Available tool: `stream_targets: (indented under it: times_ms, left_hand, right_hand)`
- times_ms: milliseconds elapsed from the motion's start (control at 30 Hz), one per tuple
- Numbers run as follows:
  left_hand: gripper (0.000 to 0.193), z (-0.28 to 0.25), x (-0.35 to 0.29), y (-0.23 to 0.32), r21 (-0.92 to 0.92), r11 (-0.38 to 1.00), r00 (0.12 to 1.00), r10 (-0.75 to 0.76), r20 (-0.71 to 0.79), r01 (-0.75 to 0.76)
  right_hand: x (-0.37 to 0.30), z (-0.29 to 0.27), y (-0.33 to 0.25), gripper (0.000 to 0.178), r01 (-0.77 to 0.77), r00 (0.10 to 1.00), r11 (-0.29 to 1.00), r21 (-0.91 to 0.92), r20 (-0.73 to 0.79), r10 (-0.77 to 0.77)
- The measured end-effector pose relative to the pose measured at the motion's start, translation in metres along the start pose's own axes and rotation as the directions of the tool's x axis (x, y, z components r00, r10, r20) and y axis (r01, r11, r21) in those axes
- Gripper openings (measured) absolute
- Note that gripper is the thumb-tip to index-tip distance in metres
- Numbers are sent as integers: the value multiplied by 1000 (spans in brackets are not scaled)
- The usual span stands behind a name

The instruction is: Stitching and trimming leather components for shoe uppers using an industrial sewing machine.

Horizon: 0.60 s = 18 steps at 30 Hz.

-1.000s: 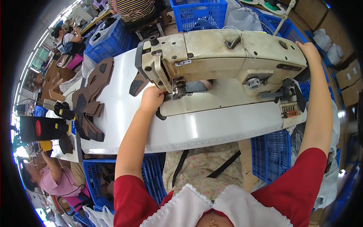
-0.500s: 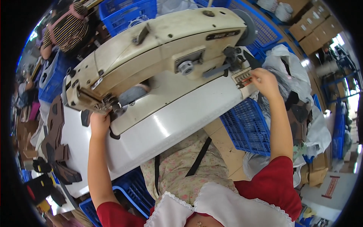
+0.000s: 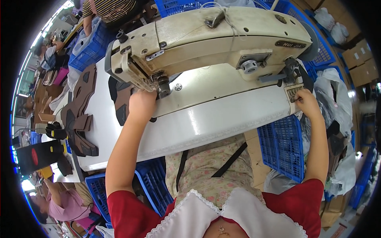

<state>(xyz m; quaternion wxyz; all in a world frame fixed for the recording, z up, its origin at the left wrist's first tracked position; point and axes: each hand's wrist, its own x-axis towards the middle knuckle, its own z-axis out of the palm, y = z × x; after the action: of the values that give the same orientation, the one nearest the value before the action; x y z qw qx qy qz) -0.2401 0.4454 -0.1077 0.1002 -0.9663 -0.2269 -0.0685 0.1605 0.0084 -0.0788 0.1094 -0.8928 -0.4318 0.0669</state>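
A cream sewing machine (image 3: pixel 190 49) stands on a white table (image 3: pixel 190 123). My left hand (image 3: pixel 143 105) is closed beside the needle and presser foot; its fingertips are partly hidden under the machine's head. Just left of that hand lies a brown and black cut piece (image 3: pixel 122 101), flat on the table. At the other end of the machine, my right hand (image 3: pixel 308 104) has its fingers pinched together over a small slotted compartment (image 3: pixel 293 93) in the bed. Whatever those fingers hold is too small to make out.
Stacked brown and black cut pieces (image 3: pixel 81 99) lie on the table's left. A blue crate (image 3: pixel 281 148) stands below the right end, and plastic bags (image 3: pixel 333 95) bulge beyond it. Another person (image 3: pixel 111 10) sits behind at the left, another person (image 3: pixel 69 200) at lower left.
The view has swung, so machine and table appear farther right. More of the cut piece shows beside my left hand. A thin orange thing at my right fingers no longer shows.
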Motion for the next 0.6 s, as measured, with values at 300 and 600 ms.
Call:
stream_targets:
  times_ms: [300,600]
  left_hand:
    - [10,-12,1,18,143,985,983,-120,137,100]
    - [46,-13,-4,38,223,970,937,-166,307,98]
  right_hand:
    - [-41,-7,-61,7,-81,980,568,819,-38,194]
    - [-45,41,-237,31,-705,709,-293,646,658,-254]
